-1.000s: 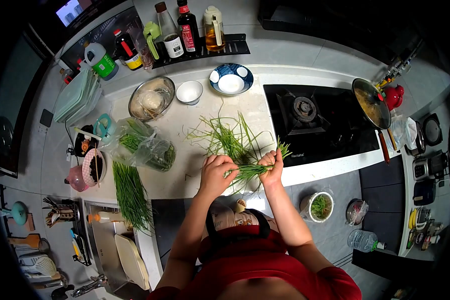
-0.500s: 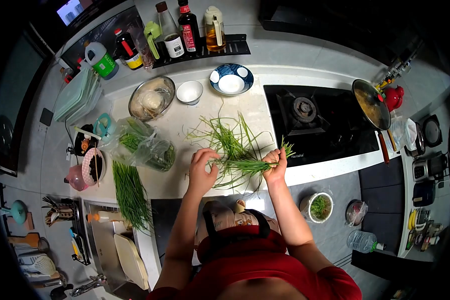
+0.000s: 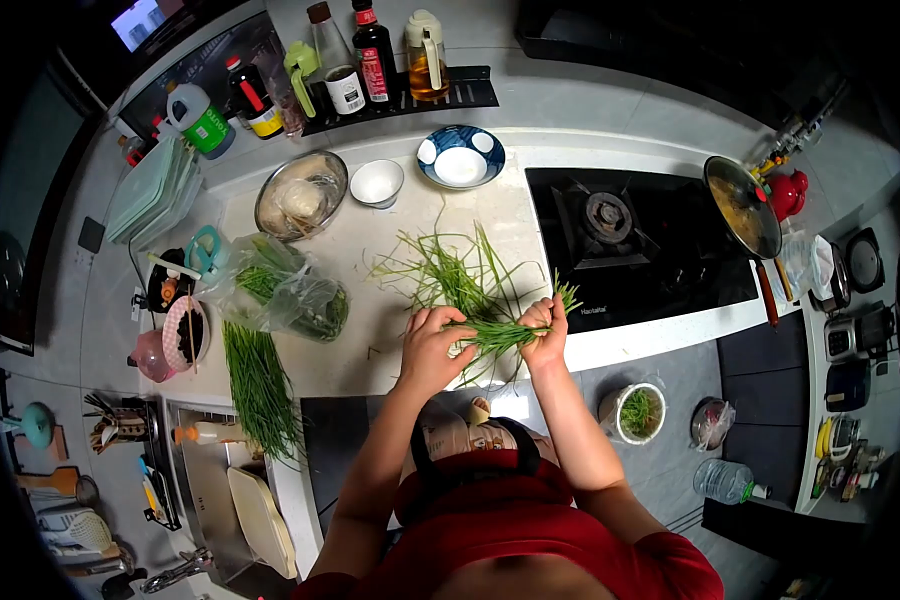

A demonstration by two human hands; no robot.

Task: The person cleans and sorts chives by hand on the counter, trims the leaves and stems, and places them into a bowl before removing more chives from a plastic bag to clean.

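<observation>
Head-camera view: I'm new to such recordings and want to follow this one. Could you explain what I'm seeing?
There is no machine: a bare-handed person wears one camera on the head, looking forward and down. The right hand grips a bundle of thin green stalks in a closed fist. The left hand is at its left end; its exact grip is hard to tell. On the white countertop beyond lies a loose heap of pale green stalks. To the left are a clear plastic bag of greens and a thick bunch of dark green stalks; farther back, a blue-and-white bowl. A black glass gas cooktop sits to the right.
</observation>
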